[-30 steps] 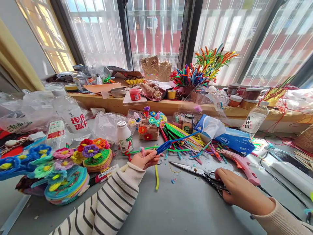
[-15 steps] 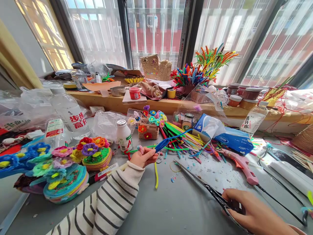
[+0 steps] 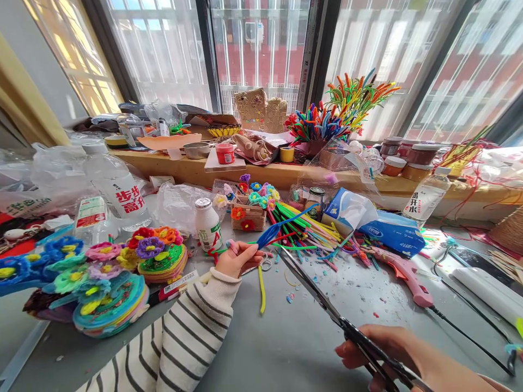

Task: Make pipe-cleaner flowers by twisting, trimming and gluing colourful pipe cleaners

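Observation:
My left hand (image 3: 238,258), in a striped sleeve, pinches a looped blue pipe cleaner (image 3: 269,233) whose long tail points up to the right. In my right hand (image 3: 392,354) are black-handled scissors (image 3: 316,291), their blades pointing up-left toward the blue piece, with the tips a little below and right of it. The blades look nearly closed. A yellow pipe cleaner (image 3: 262,291) lies on the table just below my left hand. Behind it is a pile of coloured pipe cleaners (image 3: 306,226), beside a small basket of fuzzy flowers (image 3: 248,215).
Flower-topped round pieces (image 3: 112,305) and a large water bottle (image 3: 118,190) stand at the left. A small white bottle (image 3: 207,224) is behind my left hand. To the right lie a pink glue gun (image 3: 404,275) with its cable and a blue tissue pack (image 3: 392,234).
My right hand and the scissors have moved left, bringing the blade tips closer to the blue pipe cleaner. My left hand has shifted very slightly left.

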{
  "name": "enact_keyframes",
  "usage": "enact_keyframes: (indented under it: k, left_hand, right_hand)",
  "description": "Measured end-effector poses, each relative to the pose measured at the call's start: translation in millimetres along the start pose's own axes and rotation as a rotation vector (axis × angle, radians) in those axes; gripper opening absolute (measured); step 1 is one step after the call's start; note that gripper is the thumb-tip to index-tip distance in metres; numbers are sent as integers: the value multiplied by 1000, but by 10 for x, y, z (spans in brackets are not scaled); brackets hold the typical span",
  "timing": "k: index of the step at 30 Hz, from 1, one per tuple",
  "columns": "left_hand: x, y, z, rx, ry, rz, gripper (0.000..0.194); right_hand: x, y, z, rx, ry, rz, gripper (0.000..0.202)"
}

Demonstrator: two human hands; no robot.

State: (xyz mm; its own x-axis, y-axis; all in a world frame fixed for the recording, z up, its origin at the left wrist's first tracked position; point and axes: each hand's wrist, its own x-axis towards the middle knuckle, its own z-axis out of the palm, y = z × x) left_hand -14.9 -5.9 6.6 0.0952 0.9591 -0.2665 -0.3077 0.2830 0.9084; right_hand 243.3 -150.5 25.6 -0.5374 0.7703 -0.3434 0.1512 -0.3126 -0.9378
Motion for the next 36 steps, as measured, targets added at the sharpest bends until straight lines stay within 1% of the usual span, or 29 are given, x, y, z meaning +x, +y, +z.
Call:
enact_keyframes:
  k: [3,5,10,12,15,18,20,25,29,33,36]
  left_hand:
    - [0,-2,-14,-31,-11,26,11]
    - [-6,-5,-15,-39,-25,44,12]
    - [-35,-8,7,-38,-46,75,18]
    - [-50,-10,21,-36,-58,77,21]
    - [-72,-15,39,-24,-81,78,27]
    - [-89,-23,51,0,-89,85,29]
    - [-96,-30,54,13,-96,88,30]
    - [-86,-57,43,56,-149,75,28]
    - [-60,-67,24,68,-175,71,27]
    - [-41,-70,21,61,-186,15,27]
    - [-27,-74,20,65,-191,-23,28]
  right_hand:
    - [56,-44,82,-6,-8,49,70]
    - [103,-68,115,-26,-1,53,71]
    - [192,-72,142,-68,32,9,65]
    - [212,-37,138,-91,37,3,63]
    - [242,45,129,-113,51,-6,65]
    - [293,86,143,-106,55,-47,62]
    - [341,66,168,-82,50,-75,58]
    - [473,-11,221,-48,44,-129,50]
    - [545,20,233,4,15,-160,48]
    - [587,42,261,63,-19,-132,44]
    - [603,25,284,20,-19,-169,42]
